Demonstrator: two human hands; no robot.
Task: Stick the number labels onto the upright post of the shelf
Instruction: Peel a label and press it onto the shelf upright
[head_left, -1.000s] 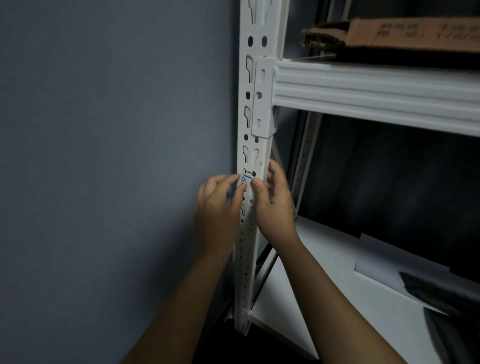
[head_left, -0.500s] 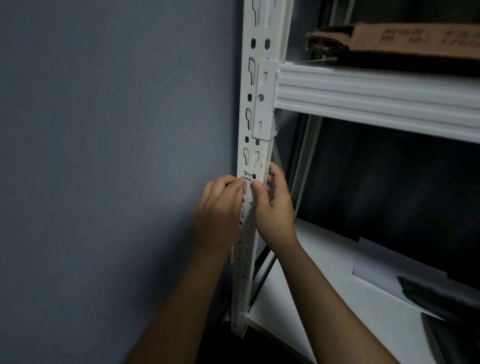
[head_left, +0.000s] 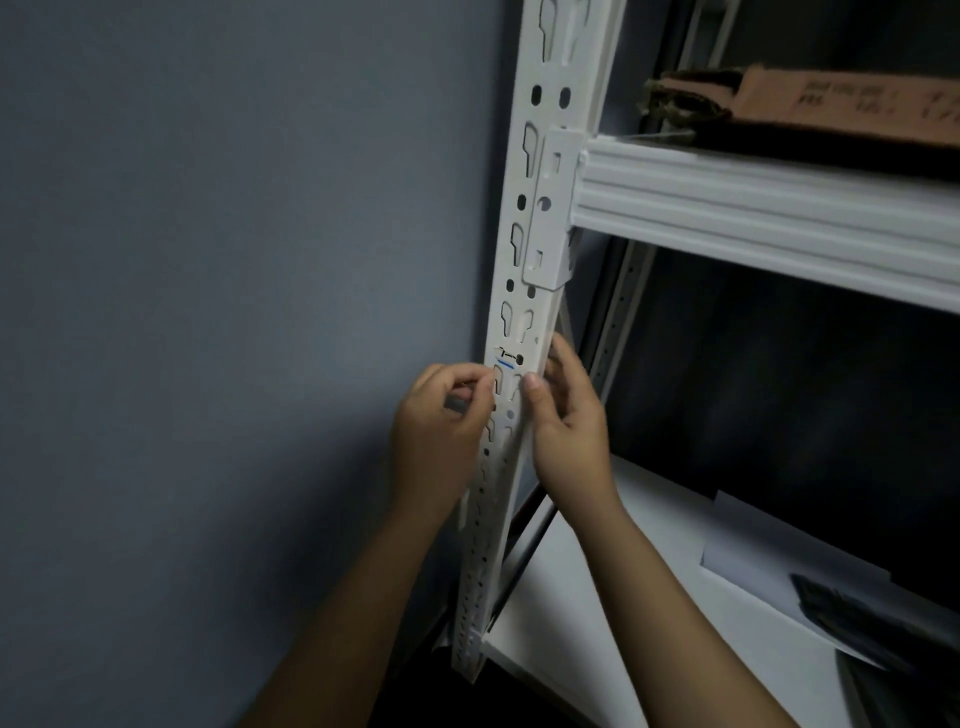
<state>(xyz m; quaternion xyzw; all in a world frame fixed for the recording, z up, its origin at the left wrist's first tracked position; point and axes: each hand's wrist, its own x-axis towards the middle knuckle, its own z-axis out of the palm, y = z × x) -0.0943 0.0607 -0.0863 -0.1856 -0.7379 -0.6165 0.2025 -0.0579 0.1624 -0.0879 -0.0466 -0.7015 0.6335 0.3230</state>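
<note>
The white slotted upright post (head_left: 540, 171) of the shelf runs down the middle of the view. A small number label (head_left: 506, 358), with a black mark and a blue line, sits on the post's front face just below a pair of slots. My left hand (head_left: 441, 421) is at the post's left edge, its fingers curled, and its fingertips pinch the label's lower left part. My right hand (head_left: 569, 421) grips the post from the right, with the thumb pressed on the front face below the label and the fingers behind.
A grey wall (head_left: 234, 312) fills the left side, close to the post. A white beam (head_left: 753, 213) carries a brown cardboard box (head_left: 841, 109). On the lower white shelf (head_left: 597, 623) lie a sheet of paper (head_left: 769, 551) and a dark object (head_left: 872, 618).
My left fingertips have slipped down and left off the label's face, so its blue line now shows. My right hand has stayed on the post.
</note>
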